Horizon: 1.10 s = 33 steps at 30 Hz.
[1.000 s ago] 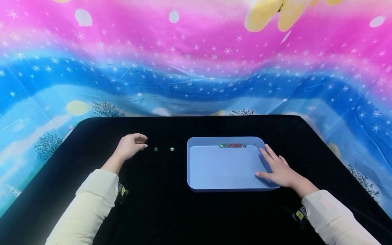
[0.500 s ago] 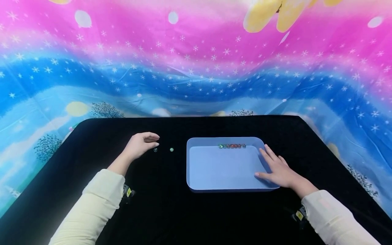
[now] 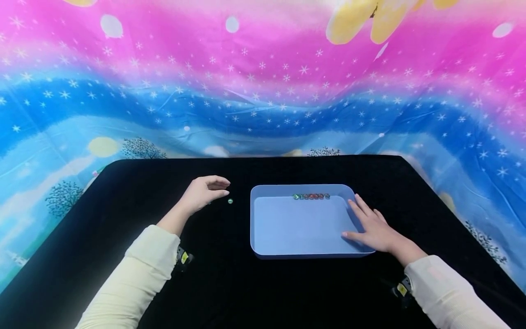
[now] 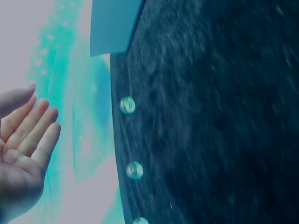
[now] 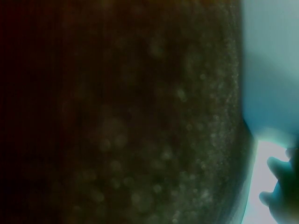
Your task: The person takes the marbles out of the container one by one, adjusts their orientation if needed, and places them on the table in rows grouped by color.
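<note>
Yellow wrist labels (image 3: 402, 289) too small to read; right hand (image 3: 371, 230), fingers spread, touching the blue tray (image 3: 300, 228); left hand (image 3: 201, 193), thumb and fingers apart, near a green marble (image 3: 230, 201) on the counter (image 3: 230, 292); row of marbles (image 3: 311, 196) inside the tray's far side

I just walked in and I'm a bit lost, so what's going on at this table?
A person is handling marbles and a tray. Their left hand, thumb and fingers apart, is beside the loose marbles on the black cloth; no marble shows in it. The left wrist view shows three of these, one cut off by the picture edge. The right hand is at the right end of the blue tray, where a row of marbles sits along the far side.
</note>
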{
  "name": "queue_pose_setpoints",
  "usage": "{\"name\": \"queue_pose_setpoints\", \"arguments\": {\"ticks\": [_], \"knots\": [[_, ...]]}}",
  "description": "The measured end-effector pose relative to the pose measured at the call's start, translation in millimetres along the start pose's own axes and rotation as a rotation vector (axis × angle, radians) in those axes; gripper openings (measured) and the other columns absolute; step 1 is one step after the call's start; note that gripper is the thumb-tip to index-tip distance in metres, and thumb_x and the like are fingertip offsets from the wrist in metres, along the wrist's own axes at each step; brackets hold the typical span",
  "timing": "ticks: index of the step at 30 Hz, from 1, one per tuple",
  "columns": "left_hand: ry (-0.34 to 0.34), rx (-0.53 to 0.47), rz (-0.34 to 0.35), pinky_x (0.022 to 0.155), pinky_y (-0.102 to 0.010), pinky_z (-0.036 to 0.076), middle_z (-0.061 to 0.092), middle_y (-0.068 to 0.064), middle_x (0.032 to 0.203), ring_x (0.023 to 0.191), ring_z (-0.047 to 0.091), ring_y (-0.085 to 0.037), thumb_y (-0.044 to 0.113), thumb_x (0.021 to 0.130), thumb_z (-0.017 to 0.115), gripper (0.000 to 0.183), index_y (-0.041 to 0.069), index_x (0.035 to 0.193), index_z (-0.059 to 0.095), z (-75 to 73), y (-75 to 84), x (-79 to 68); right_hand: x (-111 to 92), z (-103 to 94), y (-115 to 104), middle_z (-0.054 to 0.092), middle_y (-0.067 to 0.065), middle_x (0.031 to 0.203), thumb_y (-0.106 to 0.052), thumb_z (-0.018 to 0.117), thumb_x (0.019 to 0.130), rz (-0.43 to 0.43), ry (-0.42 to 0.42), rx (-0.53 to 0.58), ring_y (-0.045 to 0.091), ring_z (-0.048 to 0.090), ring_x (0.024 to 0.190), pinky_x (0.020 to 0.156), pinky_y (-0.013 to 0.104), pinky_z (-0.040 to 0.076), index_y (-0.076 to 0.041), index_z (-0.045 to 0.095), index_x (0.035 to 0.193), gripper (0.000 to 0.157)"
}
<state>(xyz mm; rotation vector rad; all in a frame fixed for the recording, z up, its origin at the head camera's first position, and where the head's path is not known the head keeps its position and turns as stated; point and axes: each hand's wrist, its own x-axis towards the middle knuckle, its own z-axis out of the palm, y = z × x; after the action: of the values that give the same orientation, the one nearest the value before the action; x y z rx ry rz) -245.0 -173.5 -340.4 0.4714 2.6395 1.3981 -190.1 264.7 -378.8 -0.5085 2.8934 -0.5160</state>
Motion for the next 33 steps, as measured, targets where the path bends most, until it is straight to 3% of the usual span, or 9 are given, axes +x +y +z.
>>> {"name": "queue_pose_setpoints", "arguments": {"ticks": [5, 27, 33], "knots": [[-0.013, -0.024, 0.039, 0.082, -0.038, 0.043, 0.056, -0.011, 0.110, 0.100, 0.053, -0.020, 0.022, 0.081, 0.061, 0.033, 0.006, 0.111, 0.057, 8.3, 7.4, 4.4, -0.9, 0.0, -0.8, -0.008, 0.020, 0.141, -0.054, 0.053, 0.077, 0.005, -0.003, -0.002, 0.041, 0.005, 0.125, 0.091, 0.062, 0.004, 0.000, 0.009, 0.137, 0.092], [-0.036, -0.066, 0.053, 0.077, -0.034, 0.046, 0.059, -0.008, 0.104, 0.095, 0.055, -0.016, 0.016, 0.079, 0.063, 0.028, 0.008, 0.105, 0.060, 38.0, 29.4, 22.2, -0.3, 0.5, 0.5, -0.009, 0.019, 0.141, -0.054, 0.052, 0.078, 0.002, -0.002, -0.003, 0.041, 0.004, 0.125, 0.091, 0.062, 0.003, 0.000, 0.008, 0.138, 0.092], [-0.076, -0.080, 0.082, 0.079, -0.032, 0.045, 0.057, -0.010, 0.107, 0.096, 0.055, -0.016, 0.016, 0.079, 0.063, 0.031, 0.004, 0.108, 0.058, 44.4, 34.7, 25.3, 0.6, 0.7, 1.4, -0.009, 0.019, 0.141, -0.054, 0.052, 0.078, 0.000, -0.003, 0.001, 0.041, 0.003, 0.125, 0.091, 0.062, 0.003, 0.000, 0.008, 0.138, 0.092]]}}
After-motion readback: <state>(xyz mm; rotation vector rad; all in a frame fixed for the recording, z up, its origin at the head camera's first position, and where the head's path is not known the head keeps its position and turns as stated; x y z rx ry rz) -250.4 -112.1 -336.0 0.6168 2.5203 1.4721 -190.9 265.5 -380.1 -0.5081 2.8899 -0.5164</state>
